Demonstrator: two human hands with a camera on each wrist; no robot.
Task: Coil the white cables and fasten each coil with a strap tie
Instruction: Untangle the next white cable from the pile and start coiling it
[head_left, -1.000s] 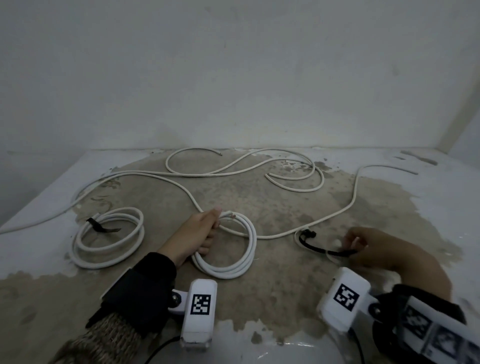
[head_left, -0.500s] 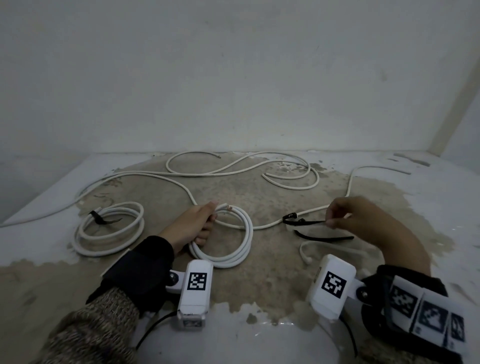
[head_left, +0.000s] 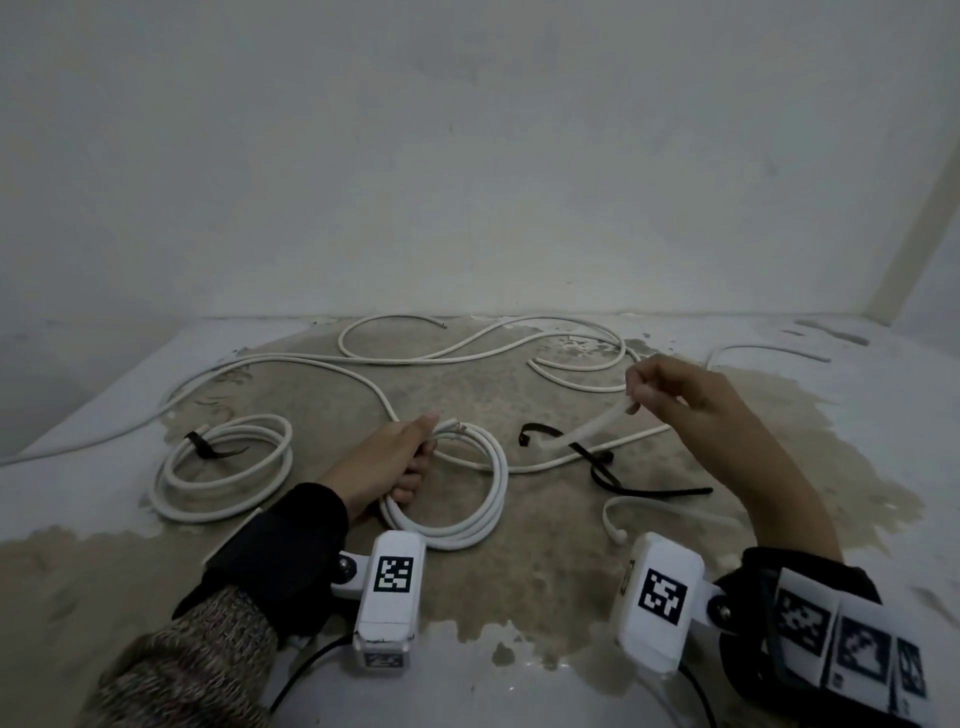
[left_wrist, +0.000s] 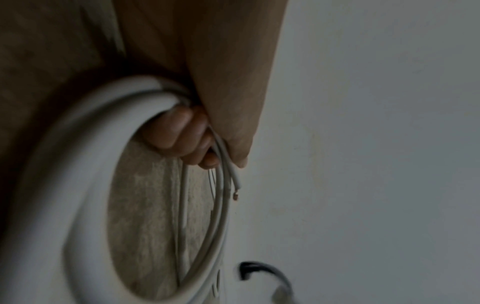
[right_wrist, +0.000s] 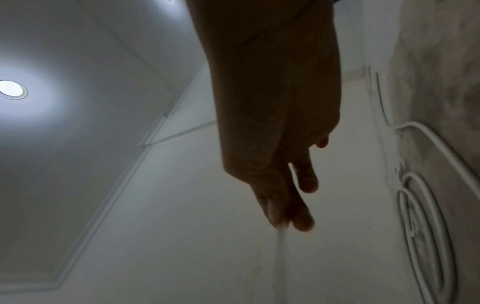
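Observation:
My left hand (head_left: 415, 454) grips the near-left side of a white cable coil (head_left: 467, 519) lying on the floor; in the left wrist view its fingers (left_wrist: 182, 137) curl round the coil's strands (left_wrist: 78, 164) and a bare cable end (left_wrist: 235, 193) sticks out. My right hand (head_left: 641, 392) is raised to the right of it and pinches one end of a strap tie (head_left: 587, 426), pale along its length with a black tip (head_left: 525, 434) hanging left and down. In the right wrist view thumb and finger (right_wrist: 288, 218) pinch the pale strip (right_wrist: 281, 257).
A finished coil (head_left: 223, 478) with a black strap (head_left: 205, 447) lies to the left. A black strap (head_left: 639, 488) and a white strap (head_left: 618, 512) lie on the floor under my right arm. Loose white cable (head_left: 467, 353) loops across the stained floor by the wall.
My right hand has picked a strap tie off the floor and lifted it up and back. My left hand has kept its hold on the coil.

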